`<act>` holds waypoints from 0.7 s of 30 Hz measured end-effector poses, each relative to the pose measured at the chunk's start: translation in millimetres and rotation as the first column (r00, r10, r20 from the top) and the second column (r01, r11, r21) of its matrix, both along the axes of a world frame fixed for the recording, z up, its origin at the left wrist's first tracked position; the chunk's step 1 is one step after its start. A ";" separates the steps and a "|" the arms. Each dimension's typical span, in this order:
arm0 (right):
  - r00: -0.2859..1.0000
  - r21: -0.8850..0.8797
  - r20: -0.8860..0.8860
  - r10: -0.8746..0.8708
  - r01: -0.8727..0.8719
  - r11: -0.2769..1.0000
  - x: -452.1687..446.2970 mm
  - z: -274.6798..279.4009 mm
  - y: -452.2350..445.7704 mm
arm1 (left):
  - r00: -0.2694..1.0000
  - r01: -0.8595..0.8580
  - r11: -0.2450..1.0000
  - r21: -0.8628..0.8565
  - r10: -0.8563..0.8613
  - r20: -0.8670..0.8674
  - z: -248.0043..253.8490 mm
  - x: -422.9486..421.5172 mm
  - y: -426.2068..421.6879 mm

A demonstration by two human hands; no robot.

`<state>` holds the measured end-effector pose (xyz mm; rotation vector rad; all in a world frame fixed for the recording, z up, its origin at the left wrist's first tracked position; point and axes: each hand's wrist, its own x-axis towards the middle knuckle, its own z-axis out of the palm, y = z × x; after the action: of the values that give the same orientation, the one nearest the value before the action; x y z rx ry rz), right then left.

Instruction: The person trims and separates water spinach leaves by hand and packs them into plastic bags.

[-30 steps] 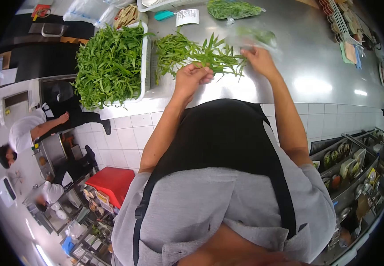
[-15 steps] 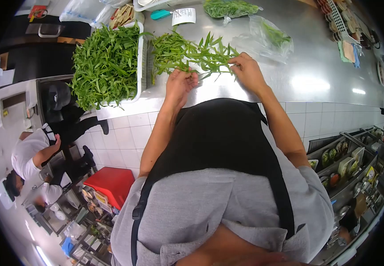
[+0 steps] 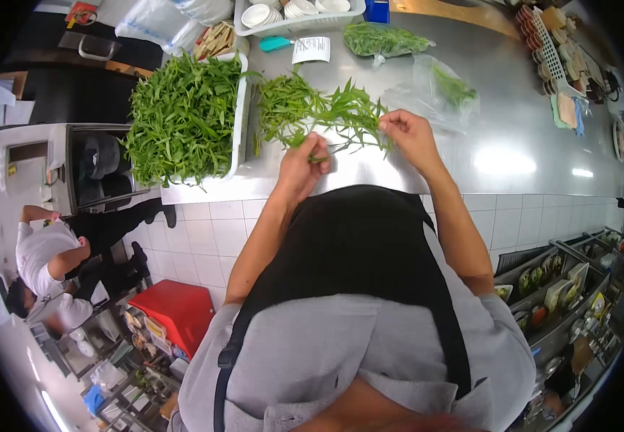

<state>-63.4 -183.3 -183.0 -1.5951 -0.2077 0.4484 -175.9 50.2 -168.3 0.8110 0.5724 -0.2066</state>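
Right fingers (image 3: 396, 118) — at leafy stems (image 3: 350, 106)

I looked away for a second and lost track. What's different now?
The right hand has moved left and toward the body, to the right end of the loose greens. The clear bag, blurred a second ago, lies farther right on the counter. The left hand shifted slightly bodyward, remaining at the greens. The white basket stayed put.

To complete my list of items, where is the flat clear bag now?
In the head view, the flat clear bag lies right of centre on the metal table, just beyond the right hand, with the fuller bag of greens farther back.
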 end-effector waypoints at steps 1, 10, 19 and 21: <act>0.999 0.017 -0.037 0.007 -0.006 1.000 -4.2 5.7 1.6 | 0.997 0.062 0.998 0.033 -0.063 0.041 4.2 1.4 -3.7; 0.951 -0.340 0.268 0.153 -0.055 0.939 -14.0 -10.7 -3.6 | 0.995 -0.055 0.957 0.286 0.028 0.099 14.8 21.1 -14.0; 0.939 -0.380 0.283 0.195 -0.077 0.922 -11.7 -3.1 1.9 | 0.981 -0.154 0.985 0.083 0.142 0.134 -0.9 7.8 12.7; 0.867 -0.529 0.373 0.329 -0.093 0.843 -14.0 -28.3 3.9 | 0.987 -0.110 0.993 -0.050 0.116 0.116 -16.2 6.1 18.3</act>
<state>-77.4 -179.4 -211.2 -2.1931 -0.6840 0.3069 -169.8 68.5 -184.4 0.7410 0.4986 -0.0660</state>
